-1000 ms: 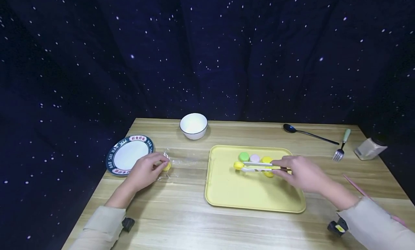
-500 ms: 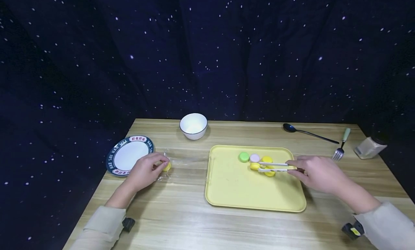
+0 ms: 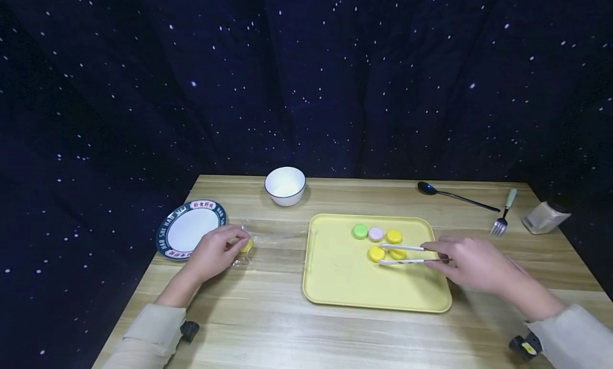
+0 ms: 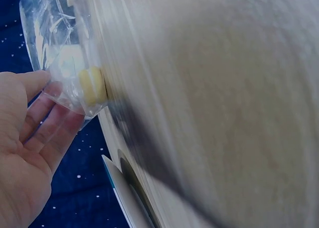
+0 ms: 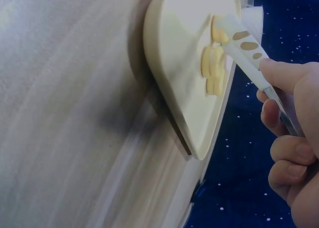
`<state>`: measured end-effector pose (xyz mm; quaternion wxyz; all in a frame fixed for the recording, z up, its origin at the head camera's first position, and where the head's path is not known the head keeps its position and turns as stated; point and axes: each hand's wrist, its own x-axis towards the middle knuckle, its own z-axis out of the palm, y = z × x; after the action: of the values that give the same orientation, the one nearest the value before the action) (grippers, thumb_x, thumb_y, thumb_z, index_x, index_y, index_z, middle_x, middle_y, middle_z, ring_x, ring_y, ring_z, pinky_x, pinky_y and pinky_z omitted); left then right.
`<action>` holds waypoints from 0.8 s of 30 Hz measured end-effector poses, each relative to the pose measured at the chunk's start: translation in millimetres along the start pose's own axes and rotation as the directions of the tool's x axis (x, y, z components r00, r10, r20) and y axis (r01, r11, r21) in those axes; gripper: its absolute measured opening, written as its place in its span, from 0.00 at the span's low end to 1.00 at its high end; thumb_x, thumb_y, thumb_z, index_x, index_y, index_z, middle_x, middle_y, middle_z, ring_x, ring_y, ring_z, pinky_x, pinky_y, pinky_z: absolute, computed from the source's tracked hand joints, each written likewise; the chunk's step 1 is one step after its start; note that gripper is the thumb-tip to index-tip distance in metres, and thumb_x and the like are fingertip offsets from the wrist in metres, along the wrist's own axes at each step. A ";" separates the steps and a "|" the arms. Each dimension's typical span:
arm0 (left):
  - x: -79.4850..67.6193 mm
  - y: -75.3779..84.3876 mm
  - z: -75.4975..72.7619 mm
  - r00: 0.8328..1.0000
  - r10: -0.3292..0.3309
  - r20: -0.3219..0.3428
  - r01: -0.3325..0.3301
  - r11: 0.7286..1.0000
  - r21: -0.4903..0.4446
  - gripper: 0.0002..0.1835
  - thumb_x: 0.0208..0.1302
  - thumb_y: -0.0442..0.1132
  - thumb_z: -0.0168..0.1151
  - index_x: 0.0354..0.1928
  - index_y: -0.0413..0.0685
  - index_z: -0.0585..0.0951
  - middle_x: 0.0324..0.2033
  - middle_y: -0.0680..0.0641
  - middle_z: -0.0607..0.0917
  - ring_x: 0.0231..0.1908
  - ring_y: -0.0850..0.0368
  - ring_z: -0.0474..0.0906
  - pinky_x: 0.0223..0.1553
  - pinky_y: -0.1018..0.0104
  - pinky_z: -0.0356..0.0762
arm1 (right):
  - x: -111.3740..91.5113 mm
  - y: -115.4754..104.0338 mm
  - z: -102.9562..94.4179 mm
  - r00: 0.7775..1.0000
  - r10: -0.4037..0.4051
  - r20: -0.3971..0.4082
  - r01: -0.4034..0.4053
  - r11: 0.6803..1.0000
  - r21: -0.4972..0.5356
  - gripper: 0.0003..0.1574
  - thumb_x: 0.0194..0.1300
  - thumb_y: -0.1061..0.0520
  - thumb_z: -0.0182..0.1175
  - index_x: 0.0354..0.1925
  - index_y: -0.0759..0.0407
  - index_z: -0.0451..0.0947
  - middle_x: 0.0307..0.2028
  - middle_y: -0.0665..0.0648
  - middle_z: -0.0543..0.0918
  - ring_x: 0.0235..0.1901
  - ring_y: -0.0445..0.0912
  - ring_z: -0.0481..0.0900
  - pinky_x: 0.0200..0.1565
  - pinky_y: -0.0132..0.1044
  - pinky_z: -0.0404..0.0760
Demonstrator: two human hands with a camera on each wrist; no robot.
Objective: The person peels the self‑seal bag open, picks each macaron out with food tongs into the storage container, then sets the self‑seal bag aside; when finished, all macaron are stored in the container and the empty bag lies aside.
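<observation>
My left hand (image 3: 214, 253) pinches the edge of a clear plastic bag (image 4: 55, 33) left of the tray; a yellow macaron (image 4: 93, 86) shows inside it. My right hand (image 3: 474, 262) holds white-tipped tongs (image 3: 404, 247) over the yellow tray (image 3: 345, 286). Their arms are spread, one tip on either side of the leftmost yellow macaron (image 3: 375, 253). Just right of that one lies another yellow macaron (image 3: 398, 254), partly behind the tongs. A third yellow macaron (image 3: 395, 236), a lilac macaron (image 3: 375, 234) and a green macaron (image 3: 360, 231) form a row behind.
A blue-rimmed plate (image 3: 167, 238) lies beyond my left hand, and a white bowl (image 3: 286, 184) stands at the back. To the right of the tray are a black spoon (image 3: 455, 196), a green-handled fork (image 3: 505, 212) and a jar (image 3: 545, 218) with a dark lid.
My right hand has carried a yellow macaron rightward across the tray to beside the others. The tongs' arms have spread apart around it. My left hand stays where it was.
</observation>
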<state>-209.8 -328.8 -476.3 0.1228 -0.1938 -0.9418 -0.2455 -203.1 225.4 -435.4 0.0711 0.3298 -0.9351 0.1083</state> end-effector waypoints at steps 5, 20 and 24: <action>0.5 -0.5 0.0 1.000 -0.001 0.004 0.001 1.000 0.002 0.04 0.63 0.42 0.64 0.38 0.55 0.84 0.43 0.57 0.83 0.45 0.61 0.78 0.37 0.69 0.81 | -0.7 -2.0 5.0 0.999 0.036 0.016 -0.037 0.999 0.039 0.20 0.58 0.46 0.68 0.48 0.52 0.83 0.22 0.36 0.70 0.17 0.30 0.63 0.15 0.25 0.64; 3.3 -1.0 2.1 1.000 0.002 0.009 -0.002 1.000 0.008 0.03 0.63 0.42 0.64 0.38 0.55 0.84 0.43 0.57 0.82 0.45 0.60 0.78 0.36 0.70 0.81 | -1.7 -5.4 4.7 0.996 0.087 -0.007 -0.086 0.994 0.074 0.22 0.59 0.44 0.67 0.47 0.55 0.83 0.21 0.36 0.70 0.16 0.31 0.63 0.15 0.26 0.65; 3.4 -0.4 0.8 1.000 -0.008 0.014 0.007 1.000 0.014 0.04 0.63 0.42 0.64 0.38 0.54 0.84 0.42 0.57 0.83 0.44 0.60 0.78 0.36 0.69 0.81 | -0.7 -4.1 -4.2 0.995 0.099 0.020 -0.100 0.991 0.087 0.22 0.60 0.42 0.65 0.47 0.54 0.83 0.22 0.37 0.72 0.16 0.31 0.64 0.16 0.27 0.66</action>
<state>-213.2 -327.7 -476.0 0.1167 -0.1912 -0.9451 -0.2378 -199.7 223.8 -430.9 0.0437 0.2862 -0.9453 0.1502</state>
